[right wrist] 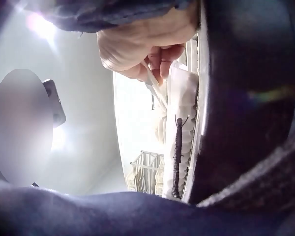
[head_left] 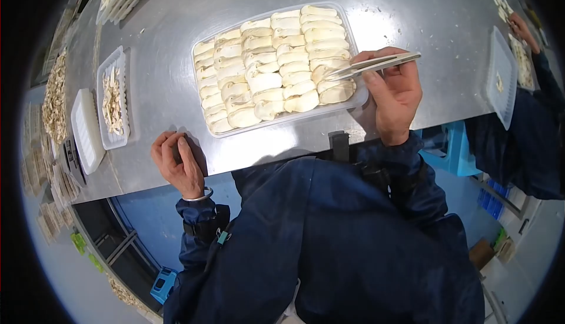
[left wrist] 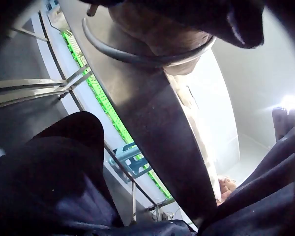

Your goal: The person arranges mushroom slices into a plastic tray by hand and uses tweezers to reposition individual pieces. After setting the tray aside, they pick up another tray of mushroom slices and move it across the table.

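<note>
Through my head view, the right hand pinches tweezers, tips at the pale slices toward the tray's three o'clock; the tray lies at my twelve; the left hand, at nine, rests loosely curled, fingers apart.

No text, label, brand, number or sign can be read in any of the three views.
</note>
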Action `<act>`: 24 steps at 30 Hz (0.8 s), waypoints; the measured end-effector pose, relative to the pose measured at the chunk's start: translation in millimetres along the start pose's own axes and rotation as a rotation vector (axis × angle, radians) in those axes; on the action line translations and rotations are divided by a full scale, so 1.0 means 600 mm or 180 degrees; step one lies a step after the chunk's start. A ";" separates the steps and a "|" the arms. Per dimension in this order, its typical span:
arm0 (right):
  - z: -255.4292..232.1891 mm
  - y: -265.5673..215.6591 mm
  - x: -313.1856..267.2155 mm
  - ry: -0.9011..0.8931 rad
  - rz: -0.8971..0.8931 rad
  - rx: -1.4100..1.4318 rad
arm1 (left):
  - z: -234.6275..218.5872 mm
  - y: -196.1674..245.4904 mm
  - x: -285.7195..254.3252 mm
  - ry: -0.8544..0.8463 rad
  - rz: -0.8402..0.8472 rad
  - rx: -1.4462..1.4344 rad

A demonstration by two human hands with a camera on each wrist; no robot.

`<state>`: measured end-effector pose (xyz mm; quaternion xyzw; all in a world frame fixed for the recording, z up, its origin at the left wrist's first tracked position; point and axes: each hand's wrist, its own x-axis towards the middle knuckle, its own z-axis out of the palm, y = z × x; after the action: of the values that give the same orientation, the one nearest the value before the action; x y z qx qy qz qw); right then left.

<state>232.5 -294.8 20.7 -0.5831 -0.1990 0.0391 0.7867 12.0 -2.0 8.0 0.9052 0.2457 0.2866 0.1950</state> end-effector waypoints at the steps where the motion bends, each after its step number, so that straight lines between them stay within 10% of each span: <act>1: -0.001 0.000 -0.002 0.0015 -0.0038 0.0069 | -0.001 0.002 0.001 -0.0007 0.0021 0.0010; 24: -0.009 -0.004 -0.009 -0.0157 0.0084 -0.0247 | 0.003 -0.002 -0.003 -0.0005 -0.0091 -0.0264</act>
<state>229.1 -302.0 20.3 -0.6146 -0.2120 0.0562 0.7578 11.4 -2.2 5.6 0.8930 0.2463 0.2931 0.2366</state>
